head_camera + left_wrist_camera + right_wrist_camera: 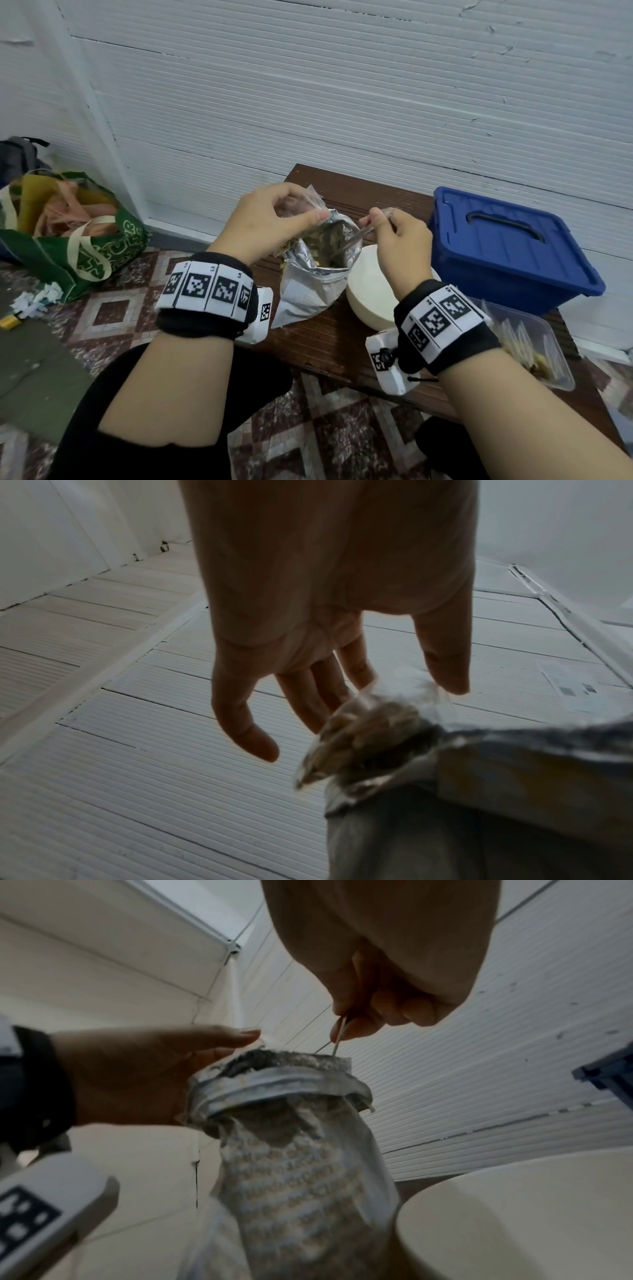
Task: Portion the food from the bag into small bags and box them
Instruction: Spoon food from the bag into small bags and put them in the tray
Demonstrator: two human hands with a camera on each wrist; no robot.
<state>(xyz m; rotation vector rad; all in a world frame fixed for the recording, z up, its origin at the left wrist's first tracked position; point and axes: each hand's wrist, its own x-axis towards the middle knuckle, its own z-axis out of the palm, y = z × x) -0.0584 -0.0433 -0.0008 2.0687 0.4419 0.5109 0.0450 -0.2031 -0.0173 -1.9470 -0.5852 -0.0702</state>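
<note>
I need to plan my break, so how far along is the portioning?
Done: a clear tray at the right holds what look like filled small bags. In hand: the left hand pinches a small clear bag with some food in it over the open foil bag, while the right hand dips a thin utensil into it. Left: food remains in the foil bag, and the blue box is lidded.

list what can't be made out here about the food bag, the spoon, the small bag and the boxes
- Spoon bowl: head view, hidden inside the foil bag.
- Food type: blurred in the left wrist view.
- Blue box contents: lid on.
- Clear tray contents: partly behind the right hand's wrist.
- Small bag fill level: partly behind the left hand.
</note>
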